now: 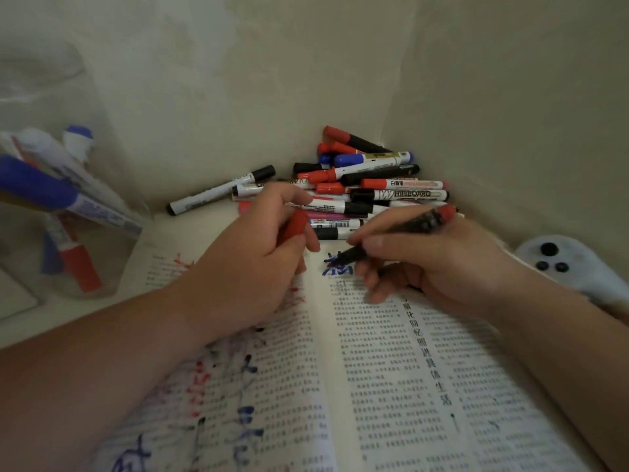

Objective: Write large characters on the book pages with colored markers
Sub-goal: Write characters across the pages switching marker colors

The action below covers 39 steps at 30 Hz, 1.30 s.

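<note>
Open printed paper book (pixel 391 369) on the pale desk (pixel 68 321), right hand (pixel 442 264) pinching a black red-ended marker (pixel 422 221) — tip at a blue character (pixel 335 269) on the right page's far edge, left hand (pixel 245 267) gripping a red plastic cap (pixel 294 226) just left of it.

The open book (pixel 391 352) is thin matt paper, blotchy where ink has soaked in. The marker (pixel 422 222) in my right hand (pixel 442 264) has a dark, faintly shiny plastic barrel. The red cap (pixel 292 226) in my left hand (pixel 245 267) is smooth plastic. The piled markers (pixel 374 185) are glossy plastic. The container (pixel 112 253) is clear and shiny. The wall (pixel 238 80) is matt, patchy and rough. The white plush thing (pixel 585 267) looks fuzzy.
</note>
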Motion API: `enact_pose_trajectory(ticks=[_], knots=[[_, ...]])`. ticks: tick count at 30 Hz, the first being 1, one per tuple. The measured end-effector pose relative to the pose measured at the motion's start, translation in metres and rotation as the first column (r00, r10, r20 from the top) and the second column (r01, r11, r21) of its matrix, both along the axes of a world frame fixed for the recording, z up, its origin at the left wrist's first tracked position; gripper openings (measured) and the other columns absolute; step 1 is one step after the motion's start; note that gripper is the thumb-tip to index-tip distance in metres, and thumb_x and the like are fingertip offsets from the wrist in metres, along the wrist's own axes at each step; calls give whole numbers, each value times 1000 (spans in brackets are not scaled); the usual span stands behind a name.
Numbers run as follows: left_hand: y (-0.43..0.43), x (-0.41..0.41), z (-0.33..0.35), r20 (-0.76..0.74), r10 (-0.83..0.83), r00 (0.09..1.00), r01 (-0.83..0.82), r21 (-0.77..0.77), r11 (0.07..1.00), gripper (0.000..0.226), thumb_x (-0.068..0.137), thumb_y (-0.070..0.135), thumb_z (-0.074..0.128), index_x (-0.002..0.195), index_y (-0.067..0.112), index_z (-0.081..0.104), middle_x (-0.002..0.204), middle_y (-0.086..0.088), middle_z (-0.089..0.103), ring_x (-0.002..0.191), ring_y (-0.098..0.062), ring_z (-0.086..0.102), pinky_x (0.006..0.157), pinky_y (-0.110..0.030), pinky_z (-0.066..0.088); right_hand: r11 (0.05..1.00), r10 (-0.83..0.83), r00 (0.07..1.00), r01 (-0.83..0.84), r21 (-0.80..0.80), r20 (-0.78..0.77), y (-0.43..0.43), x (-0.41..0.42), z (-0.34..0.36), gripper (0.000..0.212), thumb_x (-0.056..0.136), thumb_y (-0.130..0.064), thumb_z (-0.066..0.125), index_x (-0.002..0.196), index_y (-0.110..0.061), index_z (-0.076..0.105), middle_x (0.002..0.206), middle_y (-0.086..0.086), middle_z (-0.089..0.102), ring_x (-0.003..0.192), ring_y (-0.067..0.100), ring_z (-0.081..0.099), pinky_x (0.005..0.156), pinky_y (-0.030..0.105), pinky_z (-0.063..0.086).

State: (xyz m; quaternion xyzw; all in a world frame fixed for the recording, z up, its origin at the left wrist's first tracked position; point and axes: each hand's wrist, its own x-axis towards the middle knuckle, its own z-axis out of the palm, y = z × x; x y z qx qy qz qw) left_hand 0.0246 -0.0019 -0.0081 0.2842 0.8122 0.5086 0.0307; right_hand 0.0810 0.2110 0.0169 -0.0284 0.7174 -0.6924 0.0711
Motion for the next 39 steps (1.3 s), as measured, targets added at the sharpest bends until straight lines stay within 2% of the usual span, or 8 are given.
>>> enact_pose_trajectory(ticks=[2,6,10,14,21,25,31,39], knots=[[-1,-5,2,29,-19,999,23,-125,992,37,99,9,48,109,44,48,94,16,69,74,-12,64,74,-40,56,988,-4,999,12,154,-48,-2,2,-2,18,82,6,76,81,-12,79,73,17,69,60,24,67,55,32,60],[-3,-11,6,50,-49,998,60,-262,963,26,100,19,51,101,45,52,90,17,69,71,-14,62,72,-36,52,948,-46,997,63,312,-62,-4,0,-2,12,87,1,71,80,-8,72,63,6,65,46,19,59,47,28,53],[-1,-8,6,40,-56,998,65,-292,954,19,100,25,54,103,43,52,86,2,68,71,-14,60,68,-30,48,932,-33,995,64,356,-90,-5,-2,-3,7,87,-9,76,81,-8,72,61,12,62,44,25,54,49,32,49],[-2,-4,8,6,-91,996,88,-341,936,20,97,33,59,110,44,49,84,19,61,71,3,56,60,-13,42,931,-38,994,74,359,-107,-5,0,-4,3,86,-8,75,85,-7,73,60,14,62,44,27,51,44,31,46],[-6,1,17,23,-218,976,201,-486,850,67,68,68,76,119,61,33,104,32,46,89,5,54,68,-16,45,908,1,997,34,417,-83,-5,-2,-3,4,86,-8,76,83,-9,75,61,19,62,47,27,51,47,32,45],[-6,2,21,26,-241,970,219,-525,823,72,62,76,75,118,64,31,105,34,45,90,8,51,70,-16,43,904,-47,994,86,419,-102,-5,-2,-2,3,88,-11,75,85,-9,74,58,0,64,47,15,53,44,24,43],[-6,1,26,41,-269,962,239,-599,765,74,62,81,68,122,63,30,106,31,46,90,11,50,70,-14,40,861,-88,991,125,493,-98,-8,-4,2,9,88,-7,70,79,-10,71,51,-4,60,41,9,50,42,20,41],[-4,2,17,-59,-236,970,161,-568,807,73,63,79,70,123,56,34,97,22,51,91,15,47,66,-15,38,876,-44,995,79,475,-84,-9,0,3,7,88,-5,72,81,-6,72,51,-3,59,40,8,49,40,19,39]])
